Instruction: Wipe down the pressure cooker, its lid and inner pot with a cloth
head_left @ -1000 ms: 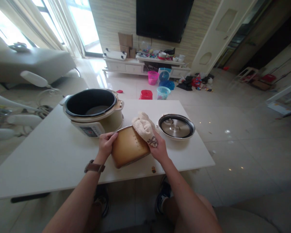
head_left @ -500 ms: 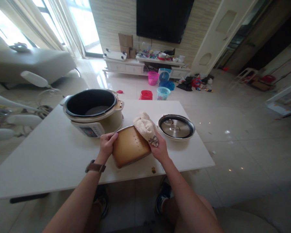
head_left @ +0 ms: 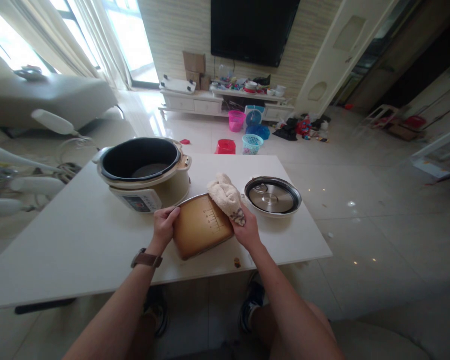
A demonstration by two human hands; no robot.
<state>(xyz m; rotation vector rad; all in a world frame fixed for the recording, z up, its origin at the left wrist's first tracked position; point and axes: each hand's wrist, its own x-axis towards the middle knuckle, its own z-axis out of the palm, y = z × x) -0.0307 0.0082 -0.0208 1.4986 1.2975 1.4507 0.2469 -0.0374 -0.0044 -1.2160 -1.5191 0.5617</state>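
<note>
A gold-coloured inner pot [head_left: 198, 225] with measuring marks is held tilted over the near part of the table. On its left rim my left hand [head_left: 165, 225] is closed, thumb on top. My right hand [head_left: 248, 227] grips a cream cloth [head_left: 225, 195] draped over the pot's right rim; its fingers are partly hidden behind cloth and pot. Just beyond my left hand stands the electric pressure cooker [head_left: 150, 185], its top uncovered and dark inside. The round cooker lid [head_left: 273, 197] lies with its metal underside up, right of the cloth.
The white table [head_left: 78, 240] carries all these; a small dark spot [head_left: 237, 262] marks its front edge. Upturned white chair legs [head_left: 37, 187] crowd the left side. Beyond the far edge are a red stool [head_left: 225, 146], a light blue basket [head_left: 252, 144] and a pink bin [head_left: 236, 121].
The pot has turned slightly, its measuring marks showing more plainly. My left hand has shifted a little to the left; the cooker and lid have not moved.
</note>
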